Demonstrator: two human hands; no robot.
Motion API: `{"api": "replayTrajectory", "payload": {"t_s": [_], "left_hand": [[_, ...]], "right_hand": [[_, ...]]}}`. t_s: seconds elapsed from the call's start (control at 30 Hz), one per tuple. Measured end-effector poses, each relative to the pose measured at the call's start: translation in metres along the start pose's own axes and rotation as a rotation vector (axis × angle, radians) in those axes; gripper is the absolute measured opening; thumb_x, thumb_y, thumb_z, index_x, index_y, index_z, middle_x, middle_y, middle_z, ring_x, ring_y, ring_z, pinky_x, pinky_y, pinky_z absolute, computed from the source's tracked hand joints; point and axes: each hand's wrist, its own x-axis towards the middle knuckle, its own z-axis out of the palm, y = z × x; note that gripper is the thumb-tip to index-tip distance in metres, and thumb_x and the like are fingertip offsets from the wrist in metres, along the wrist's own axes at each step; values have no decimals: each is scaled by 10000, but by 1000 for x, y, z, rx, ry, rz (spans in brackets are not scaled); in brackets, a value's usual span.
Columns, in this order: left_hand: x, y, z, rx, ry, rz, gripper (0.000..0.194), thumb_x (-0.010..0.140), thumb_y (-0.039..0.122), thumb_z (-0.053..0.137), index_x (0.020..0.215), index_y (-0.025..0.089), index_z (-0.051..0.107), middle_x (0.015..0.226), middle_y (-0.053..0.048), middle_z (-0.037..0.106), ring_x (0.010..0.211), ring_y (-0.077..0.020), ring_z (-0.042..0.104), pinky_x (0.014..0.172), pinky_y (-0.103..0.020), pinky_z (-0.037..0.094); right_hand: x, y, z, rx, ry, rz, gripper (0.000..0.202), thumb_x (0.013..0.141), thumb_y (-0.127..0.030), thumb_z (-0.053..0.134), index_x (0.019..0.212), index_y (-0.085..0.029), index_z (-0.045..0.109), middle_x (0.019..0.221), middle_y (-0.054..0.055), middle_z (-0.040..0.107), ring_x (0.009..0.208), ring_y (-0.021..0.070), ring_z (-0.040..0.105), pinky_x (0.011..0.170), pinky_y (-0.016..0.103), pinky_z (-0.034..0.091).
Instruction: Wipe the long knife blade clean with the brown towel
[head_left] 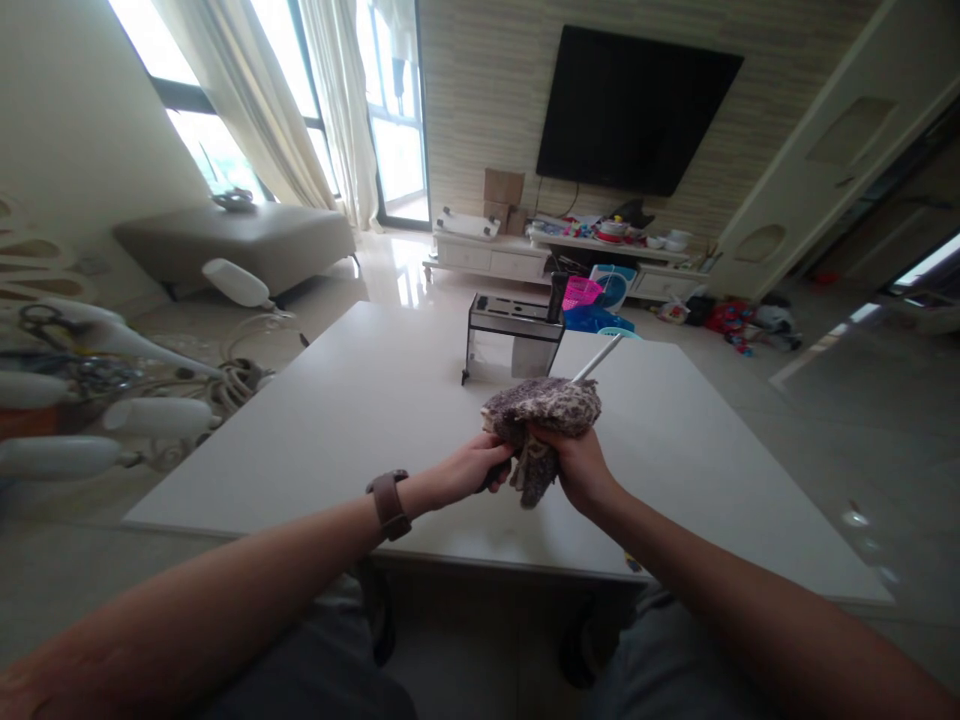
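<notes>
Both my hands are at a bunched grey-brown fluffy cloth (541, 405) above the near half of the white table (337, 430). My left hand (480, 468), with a brown watch band on the wrist, is closed at the cloth's lower left side; a dark piece shows under its fingers. My right hand (581, 465) grips the cloth from the right, its thumb lying across the front. A white stick (598, 358) slants up to the right from behind the cloth. Part of the cloth hangs down between my hands.
A clear-sided box with a dark frame (516, 316) stands on the table behind the cloth. White lamp-like pieces and coiled tubes (238, 378) are at the left. Beyond the table are a low cabinet (491, 255), a pink basket (581, 292) and a grey bench (240, 240).
</notes>
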Motion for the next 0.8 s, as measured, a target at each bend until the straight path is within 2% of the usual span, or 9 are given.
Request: {"api": "replayTrajectory", "payload": {"t_s": [0.23,0.33,0.47,0.6,0.8], "left_hand": [[-4,8,3,21,1,-15,369,884,518,542,726,195,459,567,42,462,483,-90,424,472,-217,332],[-7,15,6,24,7,-40,357,894,520,535,791,178,523,583,57,423,492,-88,392,470,-216,317],[-10,20,7,40,-8,-46,346,892,498,549,907,153,583,592,74,380,486,-86,356,468,-221,301],[-13,20,8,71,9,-44,318,884,491,602,914,188,513,603,79,417,500,-84,371,477,-213,305],[-14,16,6,178,14,-37,327,898,518,589,925,210,483,583,85,437,487,-85,363,460,-204,307]], "right_hand": [[3,-10,4,63,49,43,389,563,-264,905,907,-168,752,896,50,794,832,270,728,792,411,589],[10,-18,0,101,60,51,364,572,-278,895,886,-170,749,871,51,793,816,281,735,801,435,600],[27,-26,-12,128,125,17,361,568,-269,895,882,-169,747,857,44,792,796,274,739,790,437,616],[46,-33,-28,174,197,-20,309,583,-265,889,837,-173,741,841,36,785,761,267,736,752,453,633],[68,-44,-50,198,309,-134,230,618,-263,869,795,-222,727,865,7,780,850,255,740,781,433,637]]}}
